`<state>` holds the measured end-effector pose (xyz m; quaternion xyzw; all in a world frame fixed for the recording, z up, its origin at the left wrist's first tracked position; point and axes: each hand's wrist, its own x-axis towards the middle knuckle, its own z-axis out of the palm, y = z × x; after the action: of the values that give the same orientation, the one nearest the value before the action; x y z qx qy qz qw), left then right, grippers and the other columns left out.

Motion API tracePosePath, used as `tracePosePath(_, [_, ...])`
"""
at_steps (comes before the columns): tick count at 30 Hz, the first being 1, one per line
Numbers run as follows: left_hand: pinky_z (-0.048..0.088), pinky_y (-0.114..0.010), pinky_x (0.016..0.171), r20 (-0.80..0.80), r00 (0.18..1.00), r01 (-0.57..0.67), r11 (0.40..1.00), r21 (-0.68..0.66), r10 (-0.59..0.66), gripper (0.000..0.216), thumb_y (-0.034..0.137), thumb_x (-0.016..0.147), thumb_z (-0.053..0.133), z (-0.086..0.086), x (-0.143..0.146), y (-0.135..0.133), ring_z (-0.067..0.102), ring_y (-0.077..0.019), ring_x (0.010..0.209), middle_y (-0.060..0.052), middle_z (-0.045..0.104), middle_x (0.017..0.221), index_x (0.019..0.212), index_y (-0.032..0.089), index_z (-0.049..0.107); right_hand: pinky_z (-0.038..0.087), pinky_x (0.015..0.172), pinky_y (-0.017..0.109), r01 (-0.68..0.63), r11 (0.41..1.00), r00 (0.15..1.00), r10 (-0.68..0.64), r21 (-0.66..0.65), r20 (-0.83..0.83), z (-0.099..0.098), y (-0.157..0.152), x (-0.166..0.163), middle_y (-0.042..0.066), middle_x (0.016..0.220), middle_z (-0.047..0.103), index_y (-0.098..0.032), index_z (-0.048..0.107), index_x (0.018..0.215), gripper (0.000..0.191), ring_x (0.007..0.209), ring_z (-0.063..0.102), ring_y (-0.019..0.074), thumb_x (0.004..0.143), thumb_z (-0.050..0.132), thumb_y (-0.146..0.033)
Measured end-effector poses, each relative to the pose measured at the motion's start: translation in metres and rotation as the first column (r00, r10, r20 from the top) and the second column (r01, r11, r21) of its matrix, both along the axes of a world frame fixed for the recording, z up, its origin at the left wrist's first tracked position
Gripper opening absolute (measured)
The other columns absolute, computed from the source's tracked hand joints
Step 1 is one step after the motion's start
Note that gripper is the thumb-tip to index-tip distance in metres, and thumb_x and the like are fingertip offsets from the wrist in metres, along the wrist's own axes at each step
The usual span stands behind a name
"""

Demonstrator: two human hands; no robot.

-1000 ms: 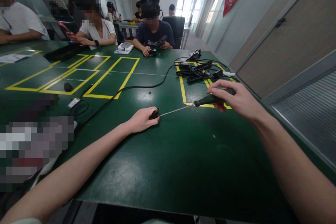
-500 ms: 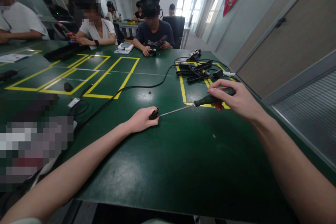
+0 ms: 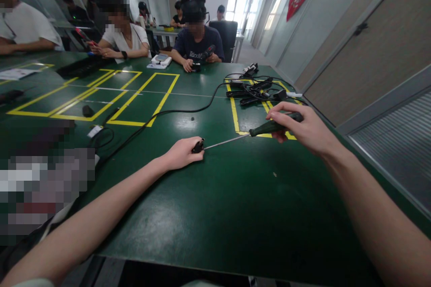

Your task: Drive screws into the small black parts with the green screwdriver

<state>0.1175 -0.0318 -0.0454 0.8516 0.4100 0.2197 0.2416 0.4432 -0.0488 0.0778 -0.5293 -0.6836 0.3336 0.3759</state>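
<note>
Stretching across nearly the whole view, the green table [image 3: 222,228] is carrying several yellow taped bays [image 3: 163,101] (the nearest thing to containers here). The right-hand bay [image 3: 233,112] is holding a tangle of black cords and adapters [image 3: 257,92] at its far end, and a long black cable [image 3: 182,111] is running out of that tangle leftward across the tabletop. One left bay is holding a small dark lump [image 3: 88,110], too small to identify. Other people are sitting along the far side, their hands well apart from the person's arms.

The right hand [image 3: 305,132] is wrapping its fingers closed around the dark green handle of a screwdriver [image 3: 262,130], over the near yellow line of the right-hand bay. The shaft is slanting down and left, its tip meeting a small black part [image 3: 198,146]. The left hand [image 3: 182,153] is resting on the table and pinching that part between thumb and fingertips.

The near edge [image 3: 202,262] is lying below both forearms, with a wide bare green stretch between it and the hands. The right edge [image 3: 397,193] is running close beside the right forearm.
</note>
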Motion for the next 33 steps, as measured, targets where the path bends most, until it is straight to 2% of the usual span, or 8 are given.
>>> tracePosePath(4, [0.038, -0.028, 0.068, 0.002, 1.000, 0.003, 1.000, -0.006, -0.003, 0.018, 0.037, 0.090, 0.057, -0.0010, -0.0007, 0.0010, 0.052, -0.0167, 0.070, 0.001, 0.056, 0.076, 0.081, 0.021, 0.052, 0.044, 0.043, 0.026, -0.012, 0.999, 1.000, 0.011, -0.052, -0.013, -0.0004, -0.0003, 0.0004, 0.001, 0.050, 0.062, -0.021, 0.064, 0.079, 0.051, 0.042, 0.056, 0.0134, 0.077, 0.079, -0.070])
tracePosePath(10, [0.039, -0.029, 0.068, 0.021, 1.000, -0.002, 1.000, 0.000, 0.002, 0.020, 0.038, 0.089, 0.057, 0.0017, -0.0001, -0.0001, 0.053, -0.0168, 0.071, 0.001, 0.056, 0.077, 0.079, 0.021, 0.053, 0.050, 0.052, 0.027, -0.010, 1.000, 0.998, 0.012, 0.030, -0.060, 0.0013, -0.0005, -0.0016, -0.001, 0.058, 0.065, -0.021, 0.067, 0.080, 0.036, 0.052, 0.061, 0.0137, 0.069, 0.088, -0.048])
tracePosePath(17, [0.040, -0.029, 0.069, 0.059, 0.998, 0.002, 1.000, -0.005, -0.001, 0.020, 0.040, 0.089, 0.060, 0.0041, -0.0007, -0.0012, 0.055, -0.0170, 0.071, 0.000, 0.059, 0.077, 0.083, 0.020, 0.059, 0.052, 0.053, 0.027, -0.043, 0.999, 0.982, 0.048, 0.031, -0.180, -0.0008, -0.0010, -0.0055, -0.002, 0.060, 0.065, -0.022, 0.068, 0.082, 0.035, 0.054, 0.062, 0.0138, 0.065, 0.092, -0.040])
tracePosePath(21, [0.041, -0.029, 0.068, 0.048, 0.999, -0.005, 1.000, 0.009, 0.004, 0.020, 0.039, 0.089, 0.061, 0.0027, -0.0005, -0.0006, 0.056, -0.0171, 0.071, 0.000, 0.060, 0.077, 0.083, 0.020, 0.060, 0.054, 0.053, 0.027, -0.057, 0.998, 0.977, 0.063, 0.038, -0.202, -0.0034, 0.0004, -0.0064, -0.001, 0.060, 0.064, -0.022, 0.068, 0.084, 0.042, 0.054, 0.063, 0.0142, 0.066, 0.094, -0.049])
tracePosePath(24, [0.043, -0.029, 0.068, 0.037, 0.999, -0.004, 1.000, 0.016, 0.004, 0.019, 0.038, 0.090, 0.062, 0.0019, -0.0006, -0.0005, 0.057, -0.0170, 0.071, 0.000, 0.061, 0.077, 0.083, 0.020, 0.060, 0.049, 0.046, 0.026, -0.041, 0.999, 0.977, 0.047, 0.034, -0.206, -0.0059, 0.0017, -0.0062, -0.001, 0.055, 0.061, -0.021, 0.067, 0.080, 0.051, 0.046, 0.059, 0.0129, 0.075, 0.084, -0.069])
tracePosePath(26, [0.044, -0.029, 0.069, 0.034, 0.999, -0.006, 1.000, 0.021, 0.005, 0.019, 0.038, 0.091, 0.062, 0.0018, -0.0011, -0.0007, 0.058, -0.0171, 0.071, 0.000, 0.062, 0.078, 0.083, 0.020, 0.061, 0.043, 0.040, 0.025, -0.028, 0.999, 0.978, 0.033, 0.027, -0.208, -0.0071, 0.0020, -0.0058, -0.001, 0.050, 0.058, -0.021, 0.067, 0.078, 0.056, 0.041, 0.054, 0.0117, 0.078, 0.077, -0.076])
tracePosePath(28, [0.046, -0.030, 0.071, 0.038, 0.999, -0.003, 1.000, 0.021, 0.002, 0.019, 0.037, 0.092, 0.063, 0.0022, -0.0014, -0.0009, 0.059, -0.0173, 0.072, 0.000, 0.063, 0.079, 0.084, 0.020, 0.061, 0.042, 0.039, 0.024, -0.012, 1.000, 0.977, 0.017, 0.026, -0.212, -0.0074, 0.0020, -0.0055, -0.001, 0.049, 0.059, -0.021, 0.066, 0.078, 0.054, 0.040, 0.053, 0.0112, 0.077, 0.081, -0.072])
tracePosePath(33, [0.051, -0.032, 0.077, 0.083, 0.996, 0.036, 0.999, -0.022, -0.034, 0.024, 0.043, 0.091, 0.069, 0.0058, -0.0012, -0.0017, 0.064, -0.0191, 0.080, -0.003, 0.068, 0.087, 0.090, 0.020, 0.066, 0.055, 0.050, 0.025, 0.028, 0.997, 0.976, -0.012, 0.072, -0.216, -0.0044, 0.0006, -0.0069, 0.000, 0.057, 0.067, -0.020, 0.068, 0.081, 0.040, 0.049, 0.064, 0.0133, 0.068, 0.092, -0.050])
